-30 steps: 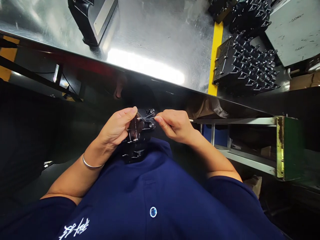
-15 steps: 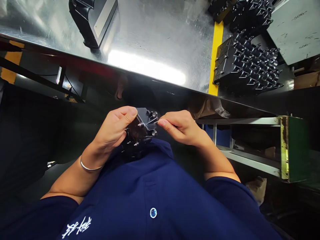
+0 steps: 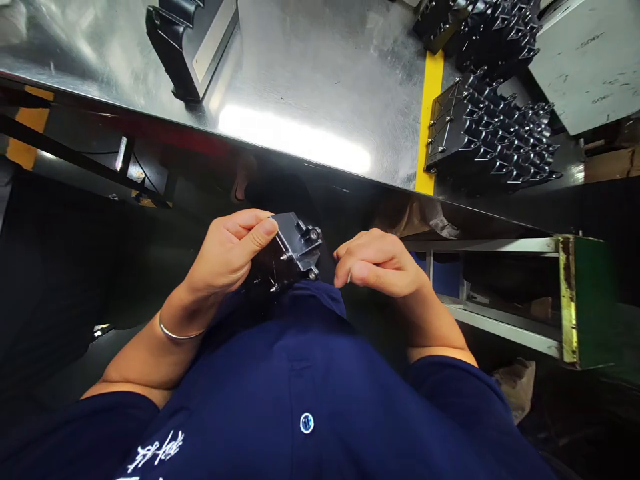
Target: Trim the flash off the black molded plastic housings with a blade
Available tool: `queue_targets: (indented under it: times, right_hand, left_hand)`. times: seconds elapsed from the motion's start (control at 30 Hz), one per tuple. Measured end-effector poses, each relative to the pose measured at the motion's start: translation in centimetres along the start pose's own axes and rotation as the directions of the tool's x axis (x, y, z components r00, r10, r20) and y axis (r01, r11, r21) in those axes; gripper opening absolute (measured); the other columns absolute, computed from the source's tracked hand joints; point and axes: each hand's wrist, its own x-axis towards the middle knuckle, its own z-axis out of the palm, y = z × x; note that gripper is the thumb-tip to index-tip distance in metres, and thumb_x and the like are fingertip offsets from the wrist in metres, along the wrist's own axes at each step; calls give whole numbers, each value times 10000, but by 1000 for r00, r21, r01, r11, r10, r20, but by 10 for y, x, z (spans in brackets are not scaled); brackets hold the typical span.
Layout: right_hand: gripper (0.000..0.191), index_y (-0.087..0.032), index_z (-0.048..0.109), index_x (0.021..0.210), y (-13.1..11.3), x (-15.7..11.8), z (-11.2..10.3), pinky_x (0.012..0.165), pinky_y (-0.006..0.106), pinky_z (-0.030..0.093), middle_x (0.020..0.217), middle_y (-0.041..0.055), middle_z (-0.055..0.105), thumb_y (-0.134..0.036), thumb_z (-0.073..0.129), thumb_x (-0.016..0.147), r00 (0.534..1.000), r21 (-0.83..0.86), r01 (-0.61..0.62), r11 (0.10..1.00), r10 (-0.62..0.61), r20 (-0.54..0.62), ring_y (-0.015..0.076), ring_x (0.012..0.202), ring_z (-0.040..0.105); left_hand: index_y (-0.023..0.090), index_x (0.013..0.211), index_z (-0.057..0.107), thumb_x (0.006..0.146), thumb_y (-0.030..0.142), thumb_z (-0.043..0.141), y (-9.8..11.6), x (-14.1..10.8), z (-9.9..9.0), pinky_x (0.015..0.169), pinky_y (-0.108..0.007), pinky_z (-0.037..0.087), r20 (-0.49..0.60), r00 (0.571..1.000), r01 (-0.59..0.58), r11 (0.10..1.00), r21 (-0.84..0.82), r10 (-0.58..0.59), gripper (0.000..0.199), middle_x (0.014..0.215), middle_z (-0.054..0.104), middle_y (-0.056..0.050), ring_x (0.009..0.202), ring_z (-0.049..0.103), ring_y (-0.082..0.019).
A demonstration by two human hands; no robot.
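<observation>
Pinched between thumb and fingers of my left hand (image 3: pixel 235 250) is a glossy black plastic part (image 3: pixel 299 245), held in front of my chest below the table edge. Round bosses stand at its right end, and small shiny pins show along its lower side. My right hand (image 3: pixel 377 261) is a short distance right of the part, not touching it. Its fingers are curled together around something too small to make out; a tiny pale tip shows near the thumb.
A metal table (image 3: pixel 320 73) spans the top. On it stand a black housing (image 3: pixel 193 50) at the left and stacked black parts (image 3: pixel 500 133) beyond a yellow stripe (image 3: pixel 430 120). A green-ended metal frame (image 3: pixel 590 300) is at the right.
My right hand has pulled away from the part to the right and slightly down, its fingers curling further. The part has turned slightly in my left hand, which keeps its grip.
</observation>
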Motion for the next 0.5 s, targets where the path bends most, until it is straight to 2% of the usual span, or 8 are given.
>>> queue_targets:
  times: [0.1,0.17,0.23,0.3,0.4,0.5]
  right_hand:
    - [467,-141,642,785,4,4,6,521,235,340,585,-2,527,-483,399,989,981,-279,49,959,-98,-167,86,515,443]
    - [500,-144,617,752,6,8,11,515,241,304,580,-12,488,-584,463,932,968,-500,61,864,-174,-182,96,534,426]
    - [569,-162,560,656,8,13,15,504,249,255,565,-21,440,-674,463,884,967,-633,58,772,-201,-156,99,535,392]
    - [601,-177,482,570,7,16,17,502,257,219,547,-28,399,-679,430,895,976,-674,64,736,-186,-111,96,526,362]
    - [589,-182,398,511,7,17,16,503,266,201,512,-42,349,-591,461,930,976,-639,121,760,-210,-64,86,500,329]
    - [541,-177,417,518,13,15,13,492,254,220,498,-52,365,-531,567,899,955,-537,152,830,-264,-138,76,483,335]
  left_hand:
    - [174,710,734,614,428,865,4,3,-1,581,-255,527,-27,999,-32,999,-2,32,301,587,674,-18,610,654,-170]
    - [174,713,732,620,444,858,4,4,-3,574,-253,521,-11,999,-49,999,9,49,312,601,683,-19,605,653,-167]
    - [172,742,740,637,465,842,1,5,-6,555,-249,508,3,997,-71,997,43,71,328,640,706,-26,592,647,-162]
    - [166,781,749,662,471,825,-3,4,-8,545,-245,498,14,996,-84,993,82,83,336,683,725,-38,591,643,-160]
    - [158,783,747,680,463,815,-8,4,-9,544,-234,498,31,997,-69,993,92,66,329,687,726,-41,592,640,-154]
    - [152,741,728,659,448,834,-7,5,-5,545,-212,502,25,999,-34,999,8,34,325,634,703,-23,575,634,-136]
